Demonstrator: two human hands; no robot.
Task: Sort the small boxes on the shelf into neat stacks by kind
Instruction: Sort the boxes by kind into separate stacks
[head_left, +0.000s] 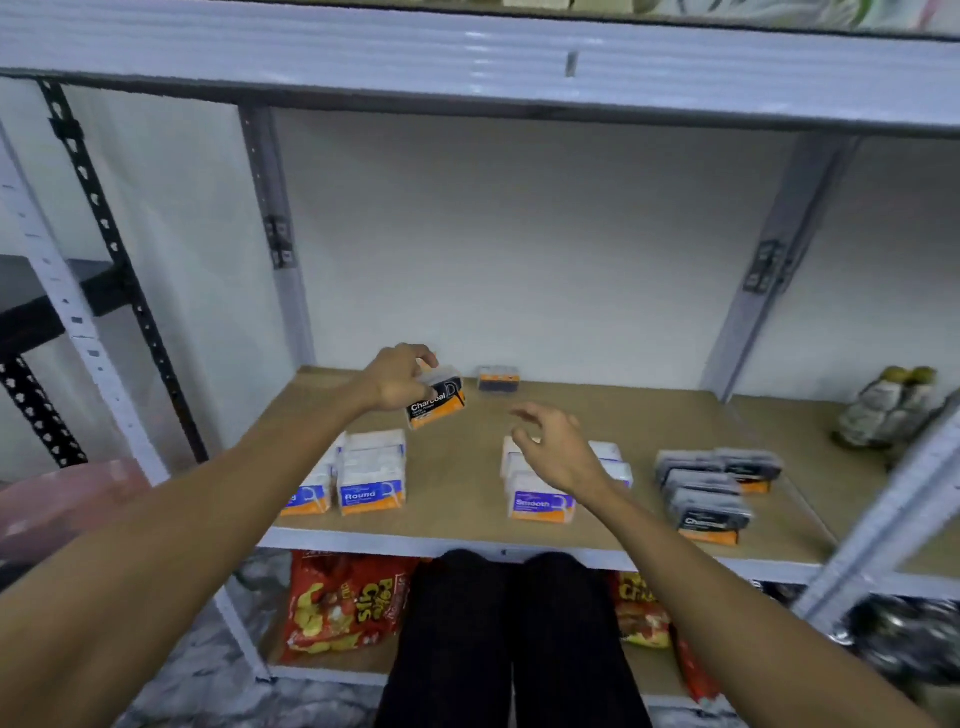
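My left hand (400, 376) grips a black and orange "Charcoal" box (439, 402), tilted and lifted above the wooden shelf (467, 457). My right hand (556, 447) hovers with fingers spread and loosely bent over a group of white and purple "Smooth" boxes (543, 501), holding nothing. White and blue "Round" boxes (371, 475) are stacked at the front left. Several dark "Charcoal" boxes (709, 493) lie in a loose group at the front right. One more dark box (498, 378) stands alone near the back wall.
A pale figurine (888, 410) stands at the shelf's right end by a grey upright. The upper shelf's beam (467, 57) runs overhead. Red snack bags (343, 605) fill the lower shelf. My dark-clad legs (509, 639) are against the front edge.
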